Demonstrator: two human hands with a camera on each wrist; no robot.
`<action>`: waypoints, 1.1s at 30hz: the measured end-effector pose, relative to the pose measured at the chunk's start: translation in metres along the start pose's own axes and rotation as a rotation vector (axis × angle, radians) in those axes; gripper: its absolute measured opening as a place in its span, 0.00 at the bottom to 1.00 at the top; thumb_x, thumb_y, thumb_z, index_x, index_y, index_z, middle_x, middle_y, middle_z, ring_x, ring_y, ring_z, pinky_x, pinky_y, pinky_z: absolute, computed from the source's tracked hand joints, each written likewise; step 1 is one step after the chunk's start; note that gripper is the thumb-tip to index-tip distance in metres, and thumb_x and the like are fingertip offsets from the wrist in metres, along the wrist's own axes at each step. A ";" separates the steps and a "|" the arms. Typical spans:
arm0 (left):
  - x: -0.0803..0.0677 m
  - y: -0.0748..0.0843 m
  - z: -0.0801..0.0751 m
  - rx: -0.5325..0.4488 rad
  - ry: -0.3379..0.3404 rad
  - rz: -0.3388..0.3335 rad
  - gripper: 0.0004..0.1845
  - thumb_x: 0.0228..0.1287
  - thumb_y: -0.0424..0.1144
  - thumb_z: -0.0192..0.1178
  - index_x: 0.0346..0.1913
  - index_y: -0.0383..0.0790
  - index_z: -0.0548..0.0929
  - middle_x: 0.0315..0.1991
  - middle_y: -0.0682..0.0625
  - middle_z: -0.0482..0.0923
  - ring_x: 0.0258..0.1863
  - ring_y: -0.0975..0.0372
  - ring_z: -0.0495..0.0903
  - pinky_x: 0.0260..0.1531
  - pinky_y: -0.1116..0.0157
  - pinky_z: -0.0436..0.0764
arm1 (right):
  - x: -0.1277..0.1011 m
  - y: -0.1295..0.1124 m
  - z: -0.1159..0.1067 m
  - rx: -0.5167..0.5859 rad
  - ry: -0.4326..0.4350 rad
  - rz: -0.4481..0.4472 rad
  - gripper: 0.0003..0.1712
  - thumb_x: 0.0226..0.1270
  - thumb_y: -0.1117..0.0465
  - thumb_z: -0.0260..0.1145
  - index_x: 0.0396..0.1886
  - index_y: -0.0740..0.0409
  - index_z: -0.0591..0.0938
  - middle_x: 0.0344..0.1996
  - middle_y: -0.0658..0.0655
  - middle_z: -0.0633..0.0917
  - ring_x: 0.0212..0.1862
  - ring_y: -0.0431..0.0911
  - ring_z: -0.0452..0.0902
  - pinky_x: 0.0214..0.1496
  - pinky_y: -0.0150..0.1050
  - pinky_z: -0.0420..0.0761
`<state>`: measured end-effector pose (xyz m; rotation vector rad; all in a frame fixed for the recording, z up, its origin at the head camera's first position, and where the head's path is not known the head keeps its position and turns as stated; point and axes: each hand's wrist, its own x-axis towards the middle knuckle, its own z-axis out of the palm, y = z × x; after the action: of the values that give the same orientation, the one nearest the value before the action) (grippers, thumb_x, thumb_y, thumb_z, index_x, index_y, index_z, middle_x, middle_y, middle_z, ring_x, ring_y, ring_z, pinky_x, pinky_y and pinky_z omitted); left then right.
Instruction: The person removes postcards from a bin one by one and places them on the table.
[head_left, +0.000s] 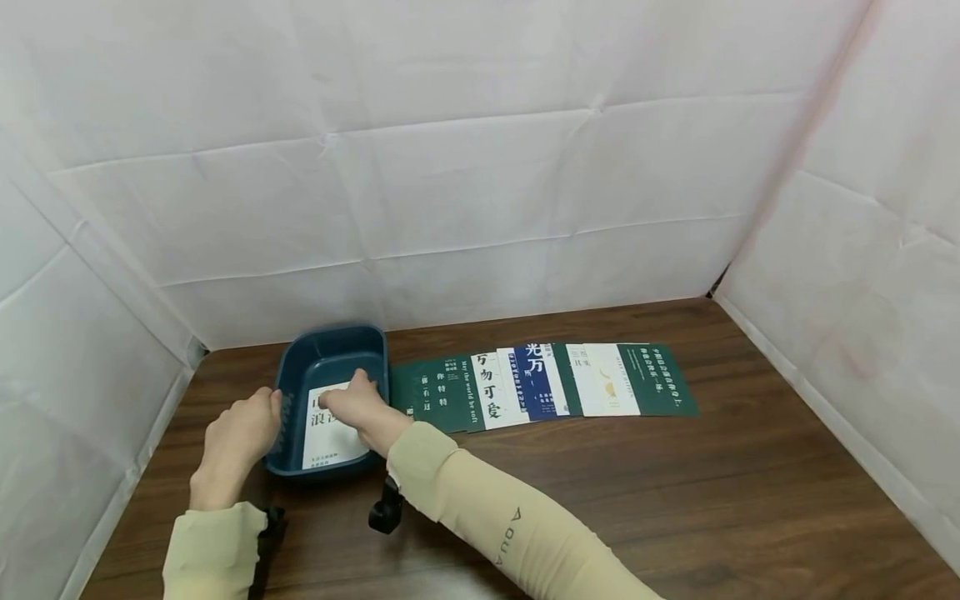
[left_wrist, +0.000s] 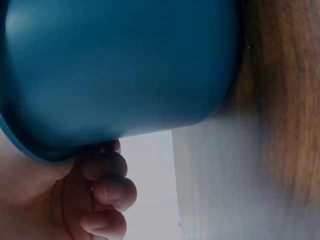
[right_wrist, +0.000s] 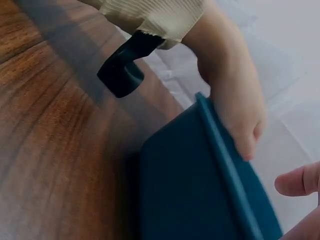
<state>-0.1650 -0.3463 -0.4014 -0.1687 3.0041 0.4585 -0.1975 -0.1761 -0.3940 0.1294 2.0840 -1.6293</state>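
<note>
1. A dark blue tray [head_left: 330, 354] stands on the wooden table [head_left: 675, 483], and all places below are given from it.
2. One white card [head_left: 330, 433] lies flat inside the tray, on its floor; this much of the work is judged done.
3. The right hand [head_left: 352, 404] is reached into the tray and rests on that card; whether the fingers press flat or pinch the card cannot be told.
4. The tray's left rim is gripped by the left hand [head_left: 240, 433], fingers [left_wrist: 107, 192] curled over the edge, so the tray is held steady.
5. A row of cards [head_left: 547, 383], green, white and blue, is fanned overlapping on the table just right of the tray, its nearest card touching or almost touching the tray wall.
6. Most of the work is judged left: the row outside is untouched.
</note>
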 end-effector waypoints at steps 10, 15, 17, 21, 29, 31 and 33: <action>-0.001 -0.001 0.001 0.011 0.004 0.001 0.24 0.79 0.43 0.35 0.52 0.22 0.71 0.41 0.25 0.77 0.37 0.34 0.78 0.31 0.41 0.75 | 0.007 0.001 -0.001 0.413 -0.018 0.112 0.49 0.61 0.67 0.64 0.78 0.60 0.49 0.74 0.63 0.54 0.72 0.60 0.53 0.67 0.53 0.60; -0.001 -0.001 0.001 0.020 0.013 0.007 0.24 0.79 0.42 0.35 0.53 0.21 0.71 0.41 0.24 0.76 0.37 0.33 0.78 0.31 0.41 0.75 | 0.009 0.002 -0.002 0.504 -0.016 0.121 0.47 0.61 0.70 0.63 0.77 0.61 0.51 0.69 0.64 0.62 0.53 0.58 0.73 0.54 0.53 0.71; 0.000 -0.001 0.002 0.019 0.011 0.004 0.24 0.79 0.42 0.35 0.53 0.21 0.71 0.41 0.24 0.76 0.37 0.33 0.78 0.32 0.41 0.75 | 0.010 0.005 -0.001 0.488 -0.020 0.127 0.45 0.61 0.70 0.63 0.76 0.63 0.54 0.67 0.64 0.65 0.48 0.56 0.75 0.50 0.52 0.73; 0.000 0.000 0.003 0.021 0.013 0.008 0.24 0.79 0.42 0.36 0.53 0.21 0.71 0.41 0.23 0.76 0.38 0.33 0.78 0.32 0.40 0.75 | 0.013 0.012 0.004 0.469 -0.054 0.141 0.38 0.63 0.72 0.62 0.72 0.66 0.59 0.59 0.65 0.72 0.46 0.55 0.78 0.49 0.50 0.78; 0.000 0.001 0.003 0.021 0.006 0.006 0.24 0.79 0.43 0.35 0.53 0.21 0.71 0.41 0.24 0.76 0.37 0.33 0.78 0.32 0.41 0.75 | 0.018 0.017 0.011 0.430 -0.064 0.142 0.25 0.66 0.72 0.61 0.63 0.69 0.69 0.45 0.64 0.78 0.47 0.58 0.80 0.49 0.52 0.79; 0.000 0.000 0.003 0.019 0.009 0.005 0.24 0.79 0.43 0.36 0.52 0.21 0.71 0.41 0.24 0.76 0.37 0.33 0.78 0.31 0.41 0.75 | 0.018 0.017 0.013 0.407 -0.059 0.126 0.23 0.67 0.72 0.61 0.61 0.69 0.70 0.44 0.64 0.79 0.47 0.58 0.80 0.49 0.52 0.79; 0.000 0.000 0.002 0.017 0.013 0.003 0.24 0.79 0.43 0.36 0.52 0.22 0.71 0.40 0.24 0.77 0.36 0.34 0.78 0.31 0.42 0.75 | 0.018 0.016 0.014 0.380 -0.053 0.110 0.21 0.67 0.71 0.61 0.59 0.69 0.72 0.44 0.64 0.79 0.47 0.57 0.80 0.49 0.52 0.79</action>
<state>-0.1646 -0.3459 -0.4037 -0.1662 3.0205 0.4330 -0.2034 -0.1883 -0.4181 0.3169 1.6764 -1.9188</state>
